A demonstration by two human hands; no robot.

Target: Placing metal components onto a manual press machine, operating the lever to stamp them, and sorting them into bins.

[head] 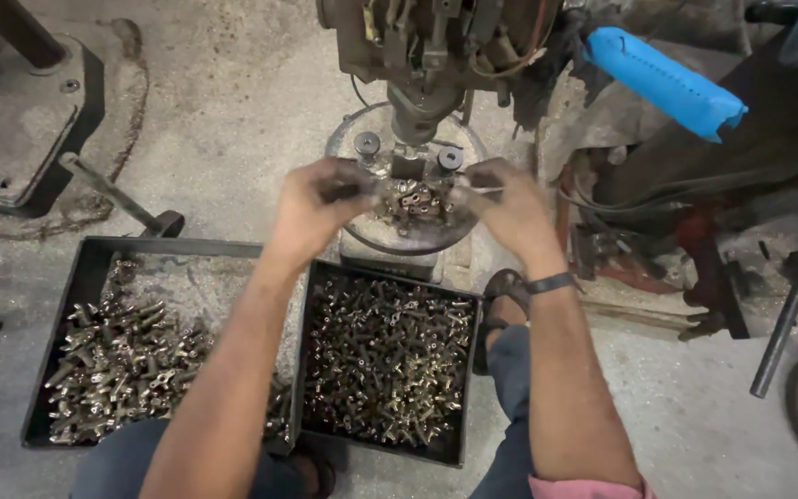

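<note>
Both my hands are raised to the round work plate [376, 238] of a small press machine [436, 46]. My left hand [320, 203] pinches a dark small metal part at the plate's left side. My right hand [501, 203] grips a thin metal rod or tool at the plate's right side. A heap of small metal fittings [413, 199] lies on the plate between the hands, under the machine's head. A dark band sits on my right wrist [550, 283].
Two black trays sit on the concrete floor below my arms: the left tray [94, 268] holds shiny fittings, the right tray [376, 277] darker ones. A blue-wrapped handle [662, 79] sticks out top right. A metal base [20, 129] and lever [108, 189] stand at left.
</note>
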